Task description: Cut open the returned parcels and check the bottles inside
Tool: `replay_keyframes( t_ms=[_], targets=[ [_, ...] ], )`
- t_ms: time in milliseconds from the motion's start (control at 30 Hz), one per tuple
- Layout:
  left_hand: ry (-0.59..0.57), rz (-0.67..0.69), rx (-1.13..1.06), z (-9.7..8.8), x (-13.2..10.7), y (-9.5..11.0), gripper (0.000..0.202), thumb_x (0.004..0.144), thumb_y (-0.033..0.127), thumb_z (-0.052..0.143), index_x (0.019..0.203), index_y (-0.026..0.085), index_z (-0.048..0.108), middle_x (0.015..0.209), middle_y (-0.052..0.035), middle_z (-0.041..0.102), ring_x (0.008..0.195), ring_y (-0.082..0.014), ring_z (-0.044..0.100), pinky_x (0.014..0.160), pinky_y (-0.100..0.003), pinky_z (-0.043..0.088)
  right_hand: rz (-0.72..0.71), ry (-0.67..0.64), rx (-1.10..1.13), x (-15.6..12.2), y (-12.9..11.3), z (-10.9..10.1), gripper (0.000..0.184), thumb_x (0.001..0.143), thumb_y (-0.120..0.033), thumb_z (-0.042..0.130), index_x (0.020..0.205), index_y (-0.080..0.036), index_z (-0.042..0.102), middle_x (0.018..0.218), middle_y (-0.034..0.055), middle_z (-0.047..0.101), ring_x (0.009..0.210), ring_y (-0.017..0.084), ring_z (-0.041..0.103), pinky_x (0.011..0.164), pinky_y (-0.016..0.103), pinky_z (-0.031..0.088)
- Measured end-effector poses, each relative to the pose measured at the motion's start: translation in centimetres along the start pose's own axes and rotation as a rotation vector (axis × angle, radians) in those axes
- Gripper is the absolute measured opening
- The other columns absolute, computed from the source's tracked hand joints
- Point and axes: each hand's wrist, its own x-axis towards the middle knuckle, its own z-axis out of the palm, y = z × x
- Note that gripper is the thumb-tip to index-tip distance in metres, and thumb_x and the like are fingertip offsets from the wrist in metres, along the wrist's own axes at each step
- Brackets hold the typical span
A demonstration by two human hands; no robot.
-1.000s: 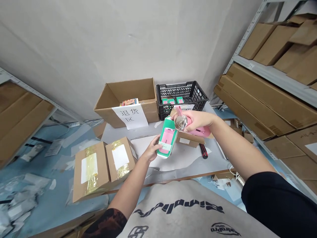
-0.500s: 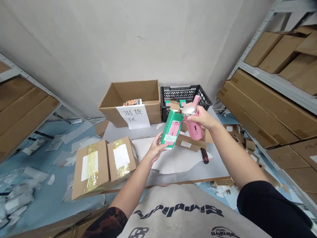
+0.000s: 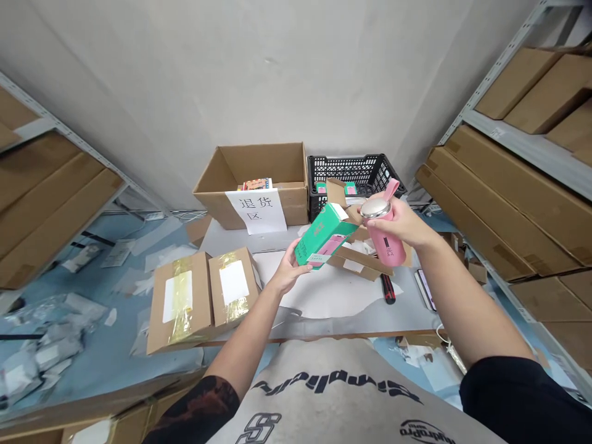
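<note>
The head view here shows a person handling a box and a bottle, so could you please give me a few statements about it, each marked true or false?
1. The left hand holds a green box. True.
2. The paper sign hangs on a crate. False: it is on the front of an open cardboard box, beside the black crate.
3. The right hand holds a pink bottle with a silver top. True.
4. The taped parcels lie to the person's right of both hands. False: they lie to the person's left of both hands.
</note>
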Motion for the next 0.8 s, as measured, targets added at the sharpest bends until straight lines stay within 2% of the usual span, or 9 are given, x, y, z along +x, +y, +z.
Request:
replay_keyframes(
  t_ms=[133,267,367,500,667,800],
  targets=[
    [-0.026,-0.001,0.023,-0.4,-0.1,0.7,0.093,0.063,0.028,0.086,0.141,0.035,0.036,0.144,-0.0087,0.045,0.122,-0.0319,0.054,0.089,-0.046,0.056,0.047,0.095,0.198,0.2,0.6,0.6,0.034,0.072,-0.041,0.077,0.098,-0.026,0.061,0.105,0.0052,0.070,0.100,0.027,0.066,0.088,0.046,0.054],
    [-0.095,0.027,0.123,-0.6,0.1,1.9,0.092,0.066,0.031,0.085,0.143,0.035,0.034,0.145,-0.0089,0.044,0.122,-0.0311,0.053,0.090,-0.047,0.055,0.031,0.106,0.325,0.2,1.1,1.6,0.040,0.069,-0.043,0.080,0.098,-0.026,0.060,0.104,0.0052,0.070,0.096,0.025,0.067,0.086,0.044,0.055],
    [-0.122,0.034,0.313,-0.5,0.1,3.1,0.086,0.069,0.032,0.082,0.142,0.034,0.037,0.146,-0.0095,0.044,0.117,-0.0281,0.057,0.091,-0.044,0.054,0.018,0.112,0.365,-0.2,1.4,2.1,0.045,0.066,-0.044,0.082,0.100,-0.026,0.058,0.106,0.0056,0.069,0.097,0.026,0.066,0.087,0.045,0.054],
    [-0.086,0.076,0.652,0.6,-0.3,4.2,0.080,0.073,0.027,0.075,0.144,0.028,0.037,0.139,-0.0113,0.050,0.113,-0.0269,0.059,0.089,-0.041,0.053,-0.003,0.120,0.314,-1.2,2.1,2.3,0.045,0.068,-0.043,0.081,0.103,-0.025,0.059,0.114,0.0069,0.066,0.103,0.026,0.064,0.091,0.045,0.052],
    [-0.074,0.143,0.871,1.9,-0.4,3.8,0.088,0.067,0.019,0.074,0.146,0.028,0.033,0.139,-0.0103,0.050,0.119,-0.0298,0.055,0.093,-0.042,0.050,-0.011,0.145,0.251,-2.2,2.8,2.9,0.048,0.070,-0.042,0.080,0.109,-0.025,0.057,0.115,0.0067,0.065,0.103,0.027,0.062,0.090,0.043,0.051],
    [-0.038,0.103,0.811,2.1,-0.1,2.7,0.082,0.068,0.027,0.078,0.140,0.024,0.039,0.132,-0.0126,0.055,0.116,-0.0303,0.057,0.093,-0.045,0.050,0.004,0.092,0.211,-2.9,3.0,3.8,0.050,0.070,-0.044,0.079,0.111,-0.024,0.057,0.111,0.0070,0.064,0.097,0.026,0.063,0.085,0.041,0.052]
  ],
)
